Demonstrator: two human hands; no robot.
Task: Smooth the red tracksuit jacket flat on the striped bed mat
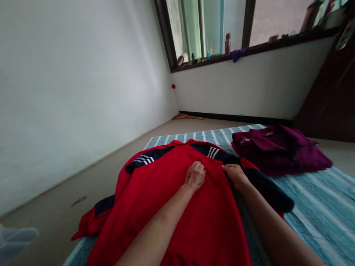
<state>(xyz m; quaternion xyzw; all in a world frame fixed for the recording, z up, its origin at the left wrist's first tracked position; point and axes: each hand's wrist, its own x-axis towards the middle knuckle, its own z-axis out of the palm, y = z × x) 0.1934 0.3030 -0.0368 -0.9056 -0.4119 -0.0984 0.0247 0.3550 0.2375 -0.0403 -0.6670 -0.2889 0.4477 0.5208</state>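
A red jacket (155,184) with navy shoulder panels and white stripes lies spread out, collar away from me, its back facing up as far as I can tell. My left hand (195,176) rests on the upper middle of it, fingers curled down into the cloth. At the right armpit seam, my right hand (235,175) pinches the jacket's edge between thumb and fingers. The right sleeve (271,188) lies bent out beyond that hand, while the left sleeve (95,218) hangs toward the left edge of the surface.
A folded maroon garment (280,147) lies at the right on the blue striped cover (318,199), with red cloth under it. A white wall (83,74) stands at the left. Bottles and small items line the windowsill (216,59). A dark door (330,88) is at far right.
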